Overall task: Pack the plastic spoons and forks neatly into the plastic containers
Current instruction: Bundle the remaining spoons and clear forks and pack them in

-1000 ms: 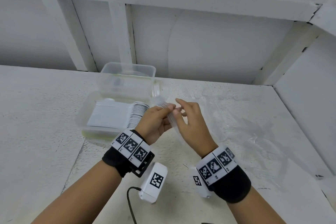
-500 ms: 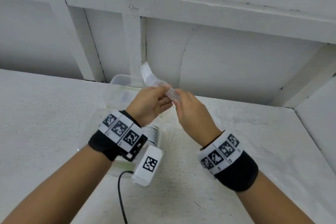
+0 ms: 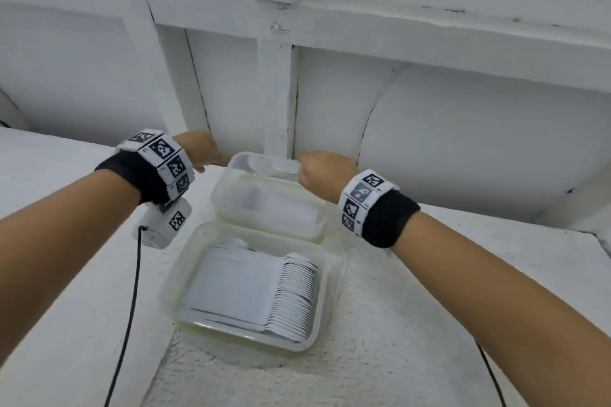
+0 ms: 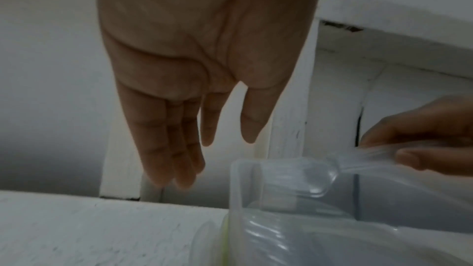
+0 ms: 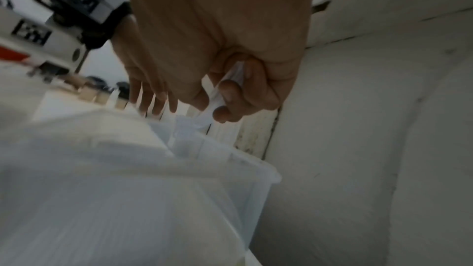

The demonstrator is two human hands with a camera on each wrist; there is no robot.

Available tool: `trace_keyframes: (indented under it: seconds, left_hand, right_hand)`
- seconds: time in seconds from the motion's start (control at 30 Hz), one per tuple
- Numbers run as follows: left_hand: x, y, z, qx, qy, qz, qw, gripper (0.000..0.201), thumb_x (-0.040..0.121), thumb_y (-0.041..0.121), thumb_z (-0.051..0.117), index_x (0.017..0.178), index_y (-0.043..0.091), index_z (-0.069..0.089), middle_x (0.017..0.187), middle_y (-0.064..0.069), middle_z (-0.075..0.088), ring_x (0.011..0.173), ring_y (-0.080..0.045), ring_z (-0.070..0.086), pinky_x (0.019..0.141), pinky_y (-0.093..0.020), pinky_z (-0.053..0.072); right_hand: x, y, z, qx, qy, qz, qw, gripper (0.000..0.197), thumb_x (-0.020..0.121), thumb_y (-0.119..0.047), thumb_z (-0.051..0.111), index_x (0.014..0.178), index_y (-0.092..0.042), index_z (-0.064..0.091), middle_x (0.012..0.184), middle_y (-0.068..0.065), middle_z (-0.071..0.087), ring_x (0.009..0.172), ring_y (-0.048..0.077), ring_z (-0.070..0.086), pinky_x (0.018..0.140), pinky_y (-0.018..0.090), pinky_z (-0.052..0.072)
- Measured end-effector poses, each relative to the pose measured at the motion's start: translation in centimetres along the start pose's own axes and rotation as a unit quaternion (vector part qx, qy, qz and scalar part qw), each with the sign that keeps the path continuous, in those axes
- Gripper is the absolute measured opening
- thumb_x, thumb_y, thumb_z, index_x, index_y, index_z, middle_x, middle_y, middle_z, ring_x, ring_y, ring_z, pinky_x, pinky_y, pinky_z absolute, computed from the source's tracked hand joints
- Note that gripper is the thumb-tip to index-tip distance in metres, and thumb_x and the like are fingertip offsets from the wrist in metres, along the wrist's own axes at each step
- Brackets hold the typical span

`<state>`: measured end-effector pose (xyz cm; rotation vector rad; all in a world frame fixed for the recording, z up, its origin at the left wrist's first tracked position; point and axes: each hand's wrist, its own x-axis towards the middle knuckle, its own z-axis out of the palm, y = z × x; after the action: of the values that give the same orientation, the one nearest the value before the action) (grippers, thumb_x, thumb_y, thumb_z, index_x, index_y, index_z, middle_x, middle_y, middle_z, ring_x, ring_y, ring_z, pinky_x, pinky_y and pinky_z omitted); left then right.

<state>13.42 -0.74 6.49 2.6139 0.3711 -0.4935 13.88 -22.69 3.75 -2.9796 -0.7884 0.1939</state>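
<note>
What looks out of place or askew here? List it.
Nothing stands out. The white cutlery lies stacked in neat rows in the near container. The right hand holds a clear bundle of cutlery over the far container; the left hand hangs empty beside it.

The head view looks steeply down from above toward 12 o'clock, while both wrist views sit low and close, sharing the far container rim under the right hand.
</note>
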Motion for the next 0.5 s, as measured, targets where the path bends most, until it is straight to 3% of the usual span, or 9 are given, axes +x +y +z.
trace_keyframes:
  seconds: [0.13,0.23,0.3,0.4,0.5]
  left_hand:
    - [1.3,-1.0,1.5,-0.04,-0.052,-0.033,0.997,0.029,0.095,0.018,0.051,0.113,-0.005,0.056,0.088,-0.011,0.06,0.075,-0.025,0.058,0.067,-0.03,0.048]
    - [1.7,-1.1,2.4,-0.057,-0.065,-0.036,0.996,0.02,0.095,0.012,0.05,0.107,-0.002,0.058,0.078,-0.009,0.06,0.066,-0.021,0.058,0.063,-0.029,0.049]
    - [1.8,-1.1,2.7,-0.062,-0.057,-0.034,0.996,0.013,0.095,0.009,0.049,0.104,0.001,0.055,0.073,-0.007,0.059,0.061,-0.018,0.057,0.058,-0.026,0.048]
    - [1.8,-1.1,2.9,-0.067,-0.053,-0.033,0.996,0.012,0.095,0.01,0.048,0.102,0.002,0.054,0.074,-0.007,0.059,0.061,-0.019,0.057,0.06,-0.028,0.049]
    - [1.8,-1.2,2.9,-0.072,-0.063,-0.028,0.995,0.017,0.096,0.013,0.046,0.103,0.001,0.055,0.079,-0.009,0.06,0.065,-0.021,0.058,0.065,-0.029,0.05]
  right_hand:
    - [1.6,-0.8,1.8,-0.098,-0.016,-0.021,0.995,0.029,0.094,-0.002,0.033,0.121,0.0,0.045,0.113,0.016,0.055,0.094,0.033,0.058,0.067,0.034,0.036]
    - [2.5,-0.8,3.2,-0.121,-0.023,-0.03,0.992,0.027,0.092,0.002,0.036,0.117,0.0,0.044,0.108,0.017,0.055,0.084,0.032,0.057,0.063,0.034,0.038]
    - [2.9,-0.6,4.0,-0.101,-0.03,-0.024,0.994,0.027,0.091,0.001,0.036,0.117,-0.001,0.044,0.108,0.017,0.054,0.088,0.033,0.058,0.066,0.036,0.044]
    - [3.3,0.0,4.7,-0.081,-0.068,-0.026,0.994,0.029,0.095,-0.006,0.036,0.123,-0.004,0.042,0.115,0.014,0.055,0.098,0.031,0.057,0.077,0.038,0.05]
    - [3.6,0.6,5.0,-0.076,-0.104,-0.025,0.991,0.037,0.1,-0.024,0.035,0.132,-0.007,0.039,0.125,0.014,0.052,0.112,0.031,0.053,0.086,0.036,0.044]
